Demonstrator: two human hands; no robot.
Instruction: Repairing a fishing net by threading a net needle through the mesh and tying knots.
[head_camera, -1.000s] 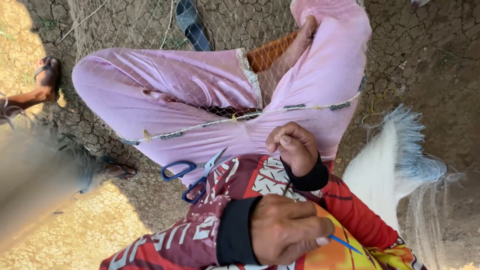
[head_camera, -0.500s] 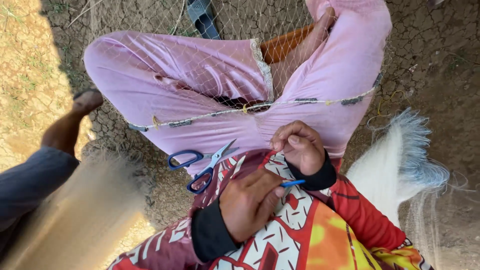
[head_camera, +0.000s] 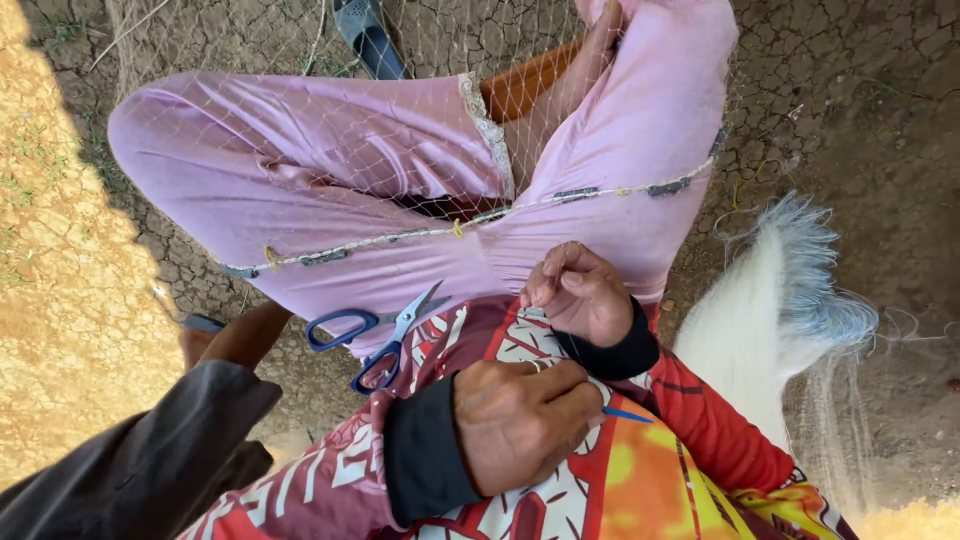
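On cracked, dry grey earth (head_camera: 860, 120), with a sunlit yellow patch of ground (head_camera: 60, 300) at the left edge. Over the earth and across the lap, a fine pale mesh fishing net (head_camera: 330, 170), hardly visible except for its knotted diamonds. Under the net, folded legs in pink trousers (head_camera: 330, 150), with a bare foot tucked between them near the top. Along the net's edge, a thin pale rope strung with small dark weights (head_camera: 400, 237), running slantwise over both legs. To the right, a bunched heap of white and bluish net (head_camera: 790, 290), lying on the earth just beside the red sleeve. At the lower left, a dark grey sleeve of another person (head_camera: 170, 450), with a bare limb just above it. On the lap, blue-handled scissors (head_camera: 375, 335), blades slightly parted, lying free between the rope and the forearm. Near the frame's middle, the right hand (head_camera: 580, 295), fingers curled and pinched together on strands of the net. Below it, the left hand (head_camera: 525, 420), clenched around a slim blue netting needle (head_camera: 628, 415), only the tip showing past the knuckles.
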